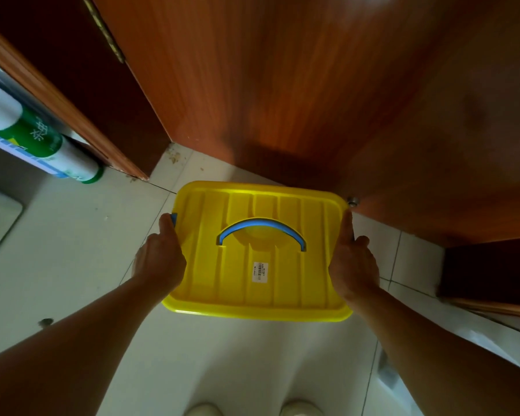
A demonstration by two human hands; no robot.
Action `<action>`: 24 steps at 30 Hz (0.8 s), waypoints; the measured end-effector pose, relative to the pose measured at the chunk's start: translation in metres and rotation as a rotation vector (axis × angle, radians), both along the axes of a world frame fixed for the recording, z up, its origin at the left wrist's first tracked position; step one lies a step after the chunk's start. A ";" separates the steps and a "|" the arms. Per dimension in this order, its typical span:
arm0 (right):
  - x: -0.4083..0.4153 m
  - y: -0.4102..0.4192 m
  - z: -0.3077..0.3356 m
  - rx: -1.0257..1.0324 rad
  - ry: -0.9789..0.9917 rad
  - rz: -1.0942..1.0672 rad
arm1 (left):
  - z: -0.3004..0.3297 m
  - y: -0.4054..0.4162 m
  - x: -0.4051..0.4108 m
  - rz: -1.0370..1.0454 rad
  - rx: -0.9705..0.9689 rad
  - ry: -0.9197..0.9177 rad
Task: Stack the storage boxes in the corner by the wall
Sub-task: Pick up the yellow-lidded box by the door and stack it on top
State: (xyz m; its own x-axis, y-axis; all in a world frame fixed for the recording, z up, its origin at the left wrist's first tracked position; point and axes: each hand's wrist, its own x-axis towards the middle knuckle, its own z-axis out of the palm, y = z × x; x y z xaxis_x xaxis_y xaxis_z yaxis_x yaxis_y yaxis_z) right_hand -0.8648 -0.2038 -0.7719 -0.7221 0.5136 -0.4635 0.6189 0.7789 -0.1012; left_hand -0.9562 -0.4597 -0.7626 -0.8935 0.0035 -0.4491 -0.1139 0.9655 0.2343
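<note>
A storage box with a yellow ribbed lid point(288, 283) and a blue arched handle point(261, 228) fills the middle of the view, seen from above. A small barcode sticker sits on the lid. My left hand point(159, 256) grips the box's left side beside a blue latch. My right hand point(353, 262) grips its right side. The box's far edge lies close to the wooden door point(282, 85). The body under the lid is hidden, so I cannot tell whether it rests on the floor or on another box.
A door frame point(57, 100) runs down at the left. A green and white bottle point(42, 139) stands beside it at the far left. A metal door stop point(353, 202) sits by the box's far right corner. Pale floor tiles point(87, 235) surround the box; my shoes point(300, 409) show at the bottom.
</note>
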 end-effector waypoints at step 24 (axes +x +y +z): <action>-0.056 -0.085 0.340 0.042 0.087 0.477 | 0.345 -0.101 0.035 0.393 -0.002 0.070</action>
State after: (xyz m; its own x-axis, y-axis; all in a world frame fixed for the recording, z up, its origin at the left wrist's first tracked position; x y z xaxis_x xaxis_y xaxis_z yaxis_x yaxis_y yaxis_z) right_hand -0.9205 -0.2883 -0.4315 -0.9165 0.1329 -0.3772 0.1825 0.9782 -0.0988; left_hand -0.9208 -0.5611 -0.4171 -0.8553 -0.3452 -0.3864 -0.4582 0.8521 0.2531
